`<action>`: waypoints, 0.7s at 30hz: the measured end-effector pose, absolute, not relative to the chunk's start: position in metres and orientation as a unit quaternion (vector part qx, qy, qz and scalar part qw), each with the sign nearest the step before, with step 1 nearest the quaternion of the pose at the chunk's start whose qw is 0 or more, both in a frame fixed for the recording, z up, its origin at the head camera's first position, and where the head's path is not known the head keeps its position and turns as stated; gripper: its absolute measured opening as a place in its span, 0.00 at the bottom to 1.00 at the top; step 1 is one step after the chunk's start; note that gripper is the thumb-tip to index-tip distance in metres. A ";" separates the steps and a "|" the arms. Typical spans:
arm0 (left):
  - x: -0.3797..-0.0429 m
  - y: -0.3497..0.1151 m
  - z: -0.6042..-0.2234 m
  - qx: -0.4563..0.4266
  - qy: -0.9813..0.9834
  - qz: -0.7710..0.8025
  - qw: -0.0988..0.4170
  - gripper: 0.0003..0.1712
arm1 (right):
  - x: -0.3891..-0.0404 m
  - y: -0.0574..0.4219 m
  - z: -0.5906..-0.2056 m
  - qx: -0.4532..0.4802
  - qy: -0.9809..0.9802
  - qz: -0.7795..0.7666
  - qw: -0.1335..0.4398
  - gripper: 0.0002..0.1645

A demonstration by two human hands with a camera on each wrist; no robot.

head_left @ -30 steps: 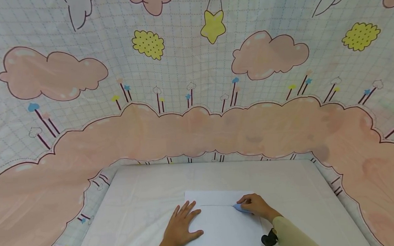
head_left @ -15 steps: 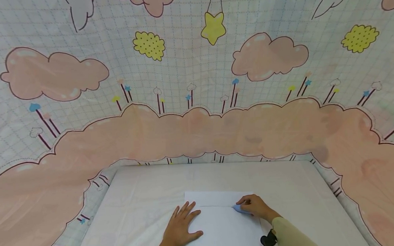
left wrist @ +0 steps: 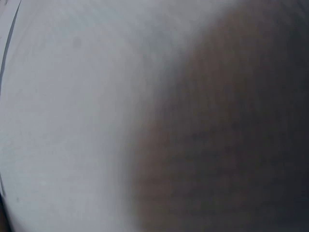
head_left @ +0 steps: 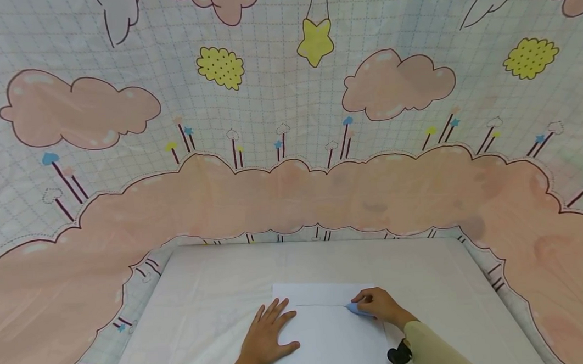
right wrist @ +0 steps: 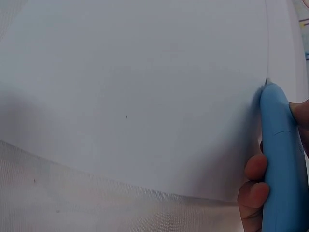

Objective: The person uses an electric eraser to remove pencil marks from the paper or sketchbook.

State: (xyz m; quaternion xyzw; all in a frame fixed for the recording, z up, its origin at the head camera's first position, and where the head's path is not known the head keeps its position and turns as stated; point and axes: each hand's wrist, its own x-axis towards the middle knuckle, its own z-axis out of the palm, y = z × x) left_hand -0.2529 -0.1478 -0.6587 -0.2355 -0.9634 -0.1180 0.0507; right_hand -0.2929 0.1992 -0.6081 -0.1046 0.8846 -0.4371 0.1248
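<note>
White paper (head_left: 329,339) lies on the table, with a thin straight line running across its upper part. My left hand (head_left: 265,337) rests flat on the paper's left side, fingers spread and thumb pointing inward. On the right, my right hand (head_left: 379,305) grips a blue utility knife (head_left: 358,309). In the right wrist view the small metal tip of the utility knife (right wrist: 277,154) meets the paper (right wrist: 135,72) at the end of the line, with fingers and thumb on either side of its body. The left wrist view is mostly filled by a dark blur beside the white paper (left wrist: 63,111).
A white-covered table (head_left: 217,274) spreads around the paper. Behind it hangs a cloth (head_left: 282,193) printed with clouds and stars. A black heart-shaped piece (head_left: 399,354) sits at the right wrist, next to a pale yellow sleeve (head_left: 434,347).
My right hand and the utility knife have shifted very slightly to the right since half a second ago. The left hand stays in place on the paper.
</note>
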 end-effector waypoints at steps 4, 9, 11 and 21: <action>-0.253 -0.149 -0.659 -0.240 -0.961 -0.119 0.066 0.43 | -0.294 0.195 -0.610 -0.105 0.879 -0.448 0.127 0.11; -0.252 -0.148 -0.658 -0.247 -0.958 -0.119 0.085 0.43 | -0.295 0.190 -0.608 -0.109 0.876 -0.452 0.128 0.12; -0.252 -0.147 -0.658 -0.248 -0.958 -0.117 0.088 0.43 | -0.294 0.191 -0.607 -0.111 0.876 -0.451 0.127 0.12; -0.252 -0.148 -0.659 -0.247 -0.958 -0.114 0.090 0.42 | -0.294 0.197 -0.608 -0.118 0.881 -0.443 0.120 0.12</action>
